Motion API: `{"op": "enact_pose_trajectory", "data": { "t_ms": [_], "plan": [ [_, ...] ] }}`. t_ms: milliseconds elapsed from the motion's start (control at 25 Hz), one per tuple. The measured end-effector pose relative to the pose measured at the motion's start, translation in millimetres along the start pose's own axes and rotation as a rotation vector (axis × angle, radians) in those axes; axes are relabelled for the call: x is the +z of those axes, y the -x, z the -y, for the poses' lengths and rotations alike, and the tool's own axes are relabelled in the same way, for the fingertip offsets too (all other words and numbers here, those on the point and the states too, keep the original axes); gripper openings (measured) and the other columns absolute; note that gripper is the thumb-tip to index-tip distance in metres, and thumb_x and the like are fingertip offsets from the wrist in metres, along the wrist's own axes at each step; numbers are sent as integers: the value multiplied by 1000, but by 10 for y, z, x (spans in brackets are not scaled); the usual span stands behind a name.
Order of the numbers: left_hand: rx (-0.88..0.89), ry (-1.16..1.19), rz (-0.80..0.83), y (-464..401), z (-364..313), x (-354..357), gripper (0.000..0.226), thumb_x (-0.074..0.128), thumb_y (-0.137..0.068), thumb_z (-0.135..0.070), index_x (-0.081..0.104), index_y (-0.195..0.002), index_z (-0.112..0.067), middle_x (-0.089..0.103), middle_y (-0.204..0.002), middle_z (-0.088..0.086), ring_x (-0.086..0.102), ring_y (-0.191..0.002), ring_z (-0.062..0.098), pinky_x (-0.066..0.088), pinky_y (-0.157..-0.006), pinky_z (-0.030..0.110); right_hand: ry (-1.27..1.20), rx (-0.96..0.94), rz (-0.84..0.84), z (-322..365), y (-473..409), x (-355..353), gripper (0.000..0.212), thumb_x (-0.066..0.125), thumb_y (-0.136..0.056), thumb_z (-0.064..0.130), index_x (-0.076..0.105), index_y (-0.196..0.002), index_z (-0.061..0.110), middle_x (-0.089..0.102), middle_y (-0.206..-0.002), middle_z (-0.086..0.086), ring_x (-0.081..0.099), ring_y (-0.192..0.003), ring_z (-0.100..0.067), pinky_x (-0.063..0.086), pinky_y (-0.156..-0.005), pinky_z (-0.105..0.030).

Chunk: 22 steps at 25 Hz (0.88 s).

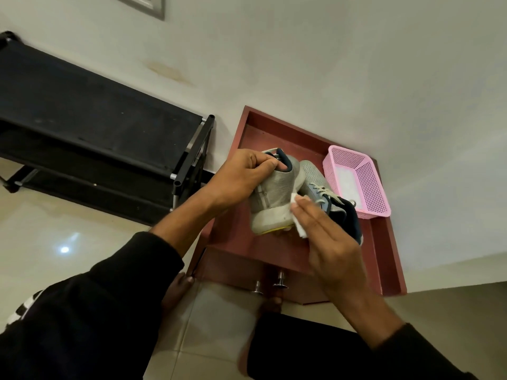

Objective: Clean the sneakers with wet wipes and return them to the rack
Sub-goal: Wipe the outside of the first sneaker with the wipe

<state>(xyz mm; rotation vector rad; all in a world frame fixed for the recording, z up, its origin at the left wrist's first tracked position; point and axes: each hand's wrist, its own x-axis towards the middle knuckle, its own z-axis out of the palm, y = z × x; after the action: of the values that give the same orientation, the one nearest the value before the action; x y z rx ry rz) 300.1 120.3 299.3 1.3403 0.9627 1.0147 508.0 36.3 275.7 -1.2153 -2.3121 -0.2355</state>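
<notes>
My left hand [244, 178] grips a grey sneaker [275, 198] by its dark collar and holds it tilted above the red-brown cabinet top [247, 231]. My right hand [326, 242] presses a white wet wipe [297, 223] with straight fingers against the sneaker's pale sole edge. The second grey sneaker [318, 182], with pale laces and a dark blue heel, lies on the cabinet top just behind my right hand. The black shoe rack [96, 127] stands to the left against the wall.
A pink perforated basket [356, 179] with something white inside sits at the cabinet's far right corner. The cabinet has a raised rim and two metal knobs [270, 283] on its front. My bare feet stand on the pale tiled floor [55, 237] below.
</notes>
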Motion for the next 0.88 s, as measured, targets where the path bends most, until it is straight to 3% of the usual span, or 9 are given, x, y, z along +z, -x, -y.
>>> {"op": "enact_pose_trajectory", "data": {
  "t_ms": [80, 240, 360, 480, 560, 720, 800, 880],
  "plan": [
    [7, 13, -12, -10, 3, -1, 27, 49, -102, -14, 75, -104, -4, 69, -79, -3, 57, -70, 4, 47, -68, 19, -41, 90, -51, -8, -36, -11, 50, 55, -86, -19, 61, -131, 2, 57, -139, -10, 51, -134, -18, 45, -109, -37],
    [-4, 29, -6, -18, 15, -29, 28, 50, -102, -17, 75, -103, -7, 69, -82, 3, 56, -73, 11, 47, -70, 26, -40, -89, -59, 156, -35, 23, 42, 50, -90, -17, 61, -129, -2, 56, -138, -12, 52, -134, -19, 42, -112, -32],
    [-19, 44, -1, -17, 19, -53, 28, 49, -102, -16, 75, -104, -6, 70, -85, 6, 58, -76, 15, 49, -71, 26, -126, 72, -100, 86, -131, 60, 44, 40, -92, -12, 60, -130, -1, 57, -137, -11, 53, -132, -18, 44, -109, -36],
    [-13, 46, -26, -41, 40, -95, 28, 50, -102, -18, 76, -103, -7, 75, -93, 2, 64, -79, 7, 52, -77, 22, -81, -133, -44, 205, -154, 25, 39, 46, -94, -13, 60, -129, -4, 58, -137, -17, 53, -132, -23, 44, -110, -36],
    [-15, 35, -26, -38, 45, -113, 28, 50, -102, -19, 76, -103, -8, 74, -84, -8, 63, -75, 0, 52, -74, 18, -92, -181, -5, 140, -185, 15, 38, 46, -96, -12, 60, -130, -2, 57, -138, -16, 53, -132, -23, 43, -111, -35],
    [-24, 36, -14, -26, 41, -131, 27, 51, -101, -20, 77, -102, -12, 74, -84, -7, 64, -78, 4, 52, -75, 21, -191, 292, -107, -52, -254, 103, 46, 46, -90, -12, 64, -129, 6, 63, -131, -7, 59, -124, -17, 44, -109, -30],
    [-21, 29, -14, -27, 43, -152, 27, 51, -101, -20, 77, -103, -13, 76, -91, -3, 65, -82, 4, 53, -79, 21, -266, 588, -199, -64, -353, 62, 47, 51, -90, -7, 64, -130, 13, 65, -128, -1, 63, -113, -15, 52, -99, -37],
    [-18, 12, -4, -29, 39, -149, 27, 51, -101, -20, 77, -103, -14, 76, -96, 2, 66, -85, 8, 54, -83, 24, -371, 742, -260, -11, -476, 57, 44, 51, -93, 4, 63, -132, 21, 68, -125, 1, 64, -98, -8, 56, -91, -31]
  ]
}}
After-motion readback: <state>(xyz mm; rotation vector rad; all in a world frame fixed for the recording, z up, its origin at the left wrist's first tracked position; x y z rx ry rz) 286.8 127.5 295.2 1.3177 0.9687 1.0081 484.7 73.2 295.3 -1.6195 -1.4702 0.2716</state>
